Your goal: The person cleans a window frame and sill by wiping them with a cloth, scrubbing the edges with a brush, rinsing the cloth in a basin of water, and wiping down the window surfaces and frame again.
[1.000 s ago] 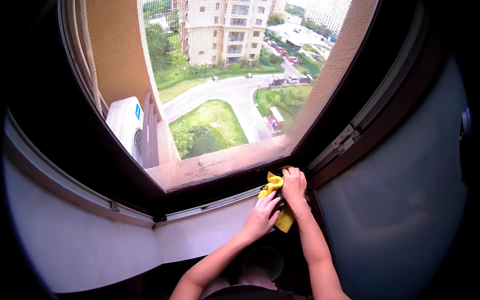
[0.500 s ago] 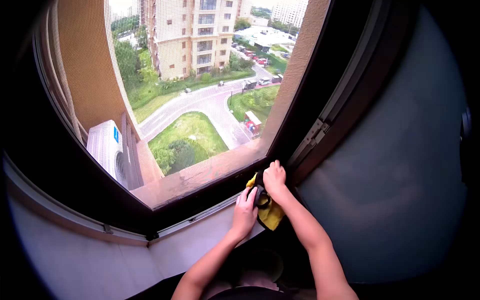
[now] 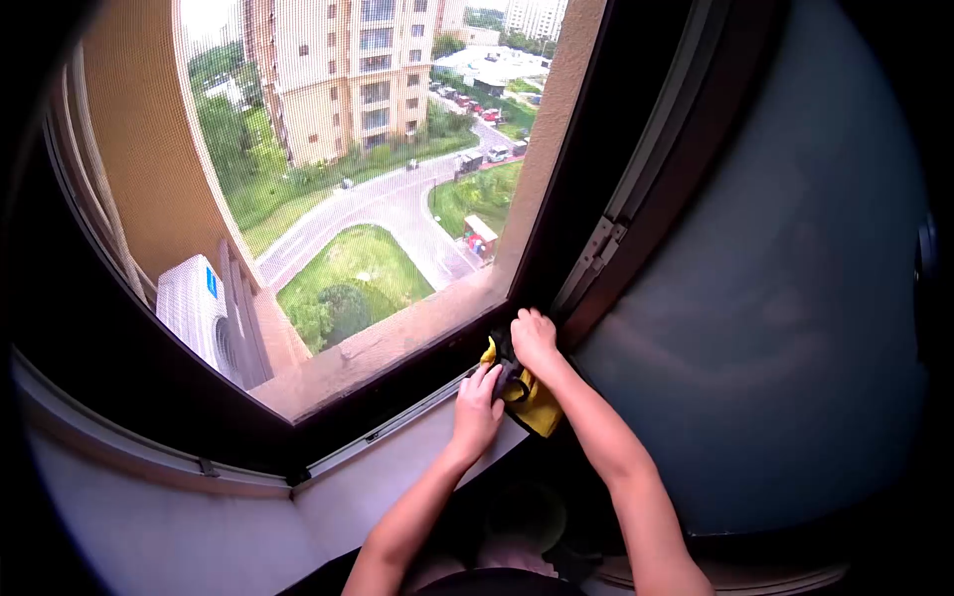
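A yellow cloth with black edging (image 3: pixel 538 408) hangs bunched over the inner edge of the sill, in the lower right corner of the window. My right hand (image 3: pixel 535 338) is closed at the cloth's dark upper part, against the window frame (image 3: pixel 447 360); its fingertips are partly hidden. My left hand (image 3: pixel 478 409) sits just left of it, fingers pointing up and thumb bent in, holding a dark object with a ring-shaped part (image 3: pixel 517 384). What kind of object this is cannot be made out. A yellow tip of cloth pokes up above my left fingers.
A pale windowsill (image 3: pixel 383 459) with a metal track runs below the frame. To the right, a metal hinge (image 3: pixel 599 243) joins the frame and a dark glass panel (image 3: pixel 755 328) swung inward. Through the mesh screen show an outdoor air-conditioner unit (image 3: pixel 199 308), a path and buildings.
The view has shifted, so the window sits further left and the hinge slightly lower in the picture. Both hands remain at the frame corner, with the cloth slightly rearranged between them.
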Motion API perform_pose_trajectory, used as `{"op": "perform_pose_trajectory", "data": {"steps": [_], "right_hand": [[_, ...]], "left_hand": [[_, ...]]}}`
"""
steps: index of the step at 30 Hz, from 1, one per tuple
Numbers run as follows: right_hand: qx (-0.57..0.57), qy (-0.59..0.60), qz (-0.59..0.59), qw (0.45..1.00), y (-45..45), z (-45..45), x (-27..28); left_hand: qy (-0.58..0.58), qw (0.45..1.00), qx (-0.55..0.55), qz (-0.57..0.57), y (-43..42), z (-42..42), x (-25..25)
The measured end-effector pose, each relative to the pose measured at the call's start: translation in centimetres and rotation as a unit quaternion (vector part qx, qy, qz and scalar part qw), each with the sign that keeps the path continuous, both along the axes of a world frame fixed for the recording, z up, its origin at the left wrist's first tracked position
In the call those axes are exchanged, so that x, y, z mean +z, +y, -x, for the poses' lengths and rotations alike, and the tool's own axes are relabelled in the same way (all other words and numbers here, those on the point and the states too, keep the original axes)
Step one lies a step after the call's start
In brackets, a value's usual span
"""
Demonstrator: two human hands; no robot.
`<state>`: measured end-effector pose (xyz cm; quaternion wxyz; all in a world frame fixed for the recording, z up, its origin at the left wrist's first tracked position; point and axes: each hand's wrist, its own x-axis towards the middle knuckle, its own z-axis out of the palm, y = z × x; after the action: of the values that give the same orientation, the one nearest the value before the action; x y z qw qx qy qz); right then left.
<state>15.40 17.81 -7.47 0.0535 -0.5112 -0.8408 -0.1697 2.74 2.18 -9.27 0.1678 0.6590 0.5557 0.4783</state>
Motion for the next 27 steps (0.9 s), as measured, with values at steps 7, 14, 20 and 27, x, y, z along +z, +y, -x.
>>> {"op": "perform_pose_trajectory", "data": {"steps": [7,14,20,27], "right_hand": [[-0.2,-0.145,0.207,0.947,1.3,1.6,0.5],[-0.127,-0.073,0.134,0.98,-0.3,1.4,0.1],[-0.103,-0.27,0.114,0.95,1.2,0.6,0.3],[-0.171,-0.044,0.199,0.964,2.4,0.5,-2.2]], "left_hand": [[-0.053,0.997,-0.043,0.04,-1.2,-1.6,0.3],[-0.071,0.996,-0.048,0.023,-2.2,-0.2,-1.1],[-0.061,0.997,-0.04,0.035,-1.8,-0.3,-0.3],[-0.081,0.995,-0.034,0.037,-2.2,1.3,-0.4]]}}
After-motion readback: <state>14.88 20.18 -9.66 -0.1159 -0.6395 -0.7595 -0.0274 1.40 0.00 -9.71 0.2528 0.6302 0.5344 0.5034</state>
